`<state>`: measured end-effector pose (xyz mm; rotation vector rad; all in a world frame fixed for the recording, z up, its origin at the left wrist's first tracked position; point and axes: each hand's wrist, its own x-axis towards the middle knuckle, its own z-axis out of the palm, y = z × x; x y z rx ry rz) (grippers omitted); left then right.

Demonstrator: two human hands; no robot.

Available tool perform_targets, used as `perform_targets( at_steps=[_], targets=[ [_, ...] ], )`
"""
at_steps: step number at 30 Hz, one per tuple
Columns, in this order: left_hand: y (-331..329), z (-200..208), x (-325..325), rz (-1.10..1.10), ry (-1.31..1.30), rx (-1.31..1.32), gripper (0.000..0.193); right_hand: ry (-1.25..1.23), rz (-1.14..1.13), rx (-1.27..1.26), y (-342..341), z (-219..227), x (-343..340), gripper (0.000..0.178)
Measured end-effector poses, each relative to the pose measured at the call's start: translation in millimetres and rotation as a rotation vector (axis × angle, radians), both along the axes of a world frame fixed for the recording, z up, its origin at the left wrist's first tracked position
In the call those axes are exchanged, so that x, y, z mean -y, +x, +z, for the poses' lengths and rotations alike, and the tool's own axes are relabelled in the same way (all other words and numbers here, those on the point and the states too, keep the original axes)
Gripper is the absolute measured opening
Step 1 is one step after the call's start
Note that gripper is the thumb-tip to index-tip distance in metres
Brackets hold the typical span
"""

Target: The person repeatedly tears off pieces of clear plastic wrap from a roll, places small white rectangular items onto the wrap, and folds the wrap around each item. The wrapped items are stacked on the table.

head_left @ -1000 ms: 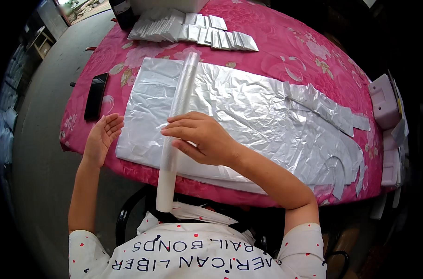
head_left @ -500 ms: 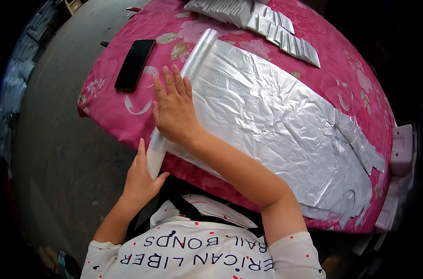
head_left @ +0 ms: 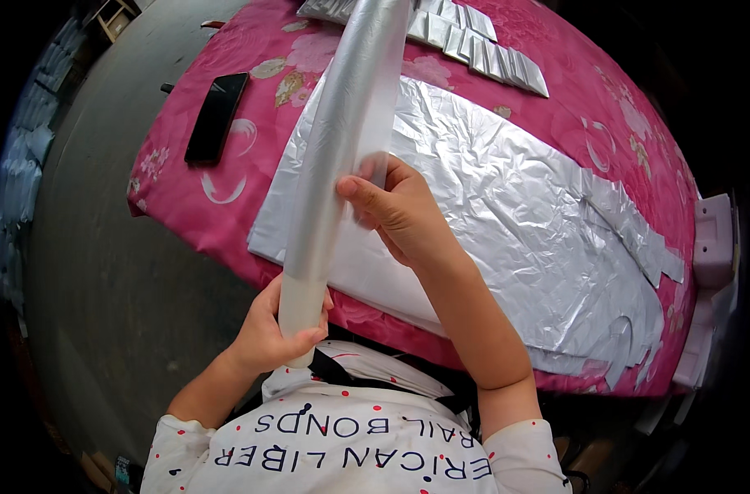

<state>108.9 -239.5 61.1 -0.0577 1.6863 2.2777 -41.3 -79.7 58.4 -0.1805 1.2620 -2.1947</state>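
Note:
A roll of translucent plastic film [head_left: 334,156] is raised off the table and tilted toward me. My left hand [head_left: 276,329] is closed around its bare, pale lower end. Partway up, my right hand [head_left: 408,214] pinches the loose film edge, its thumb in front against the roll and its fingers showing blurrily through the film. Beneath lies a flat stack of crinkled, silvery plastic sheets [head_left: 507,222], spread across the table with ragged strips at its right end.
A pink floral cloth [head_left: 185,198] covers the table. To the left lies a black phone [head_left: 217,119]. Rows of small folded plastic packs [head_left: 482,49] sit at the far side. A pale pink plastic container [head_left: 712,239] stands beyond the right edge; grey floor [head_left: 111,247] extends left.
The roll has been lifted from the sheets, its far end now nearer. My right hand went from lying flat on it to pinching the film; my left hand has closed around the lower end.

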Motion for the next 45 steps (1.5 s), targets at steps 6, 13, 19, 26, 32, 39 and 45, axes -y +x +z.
perform_targets(
  at_steps=[6,13,19,26,32,39,45],
  targets=[
    [-8.2,5.9,-16.4,-0.079,0.069,0.051,0.041,-0.099,-0.001,0.022,10.4,-0.2,-25.9,0.03],
    [-13.2,9.9,-25.4,-0.536,0.601,0.276,0.069,-0.199,0.198,-0.058,16.6,7.1,-46.4,0.057],
    [-30.1,7.8,-33.9,-0.686,0.697,0.356,0.083,-0.129,0.154,-0.26,30.6,27.8,-56.9,0.032],
    [-50.7,-2.5,-36.3,-0.198,-0.127,0.113,0.08,0.265,0.054,-0.134,50.4,-11.5,-57.6,0.034],
    [-21.6,-15.0,-1.1,-0.348,-0.187,0.49,0.061,0.365,-0.144,0.0,18.6,-10.1,-105.0,0.044],
    [27.0,-32.9,16.2,-0.361,-0.234,0.544,0.043,0.55,-0.347,-0.071,-32.4,-20.5,-156.3,0.04],
    [25.3,-29.4,16.0,-0.39,-0.195,0.529,0.043,0.712,0.002,-0.162,-39.9,-13.9,-137.0,0.044]
  ],
)
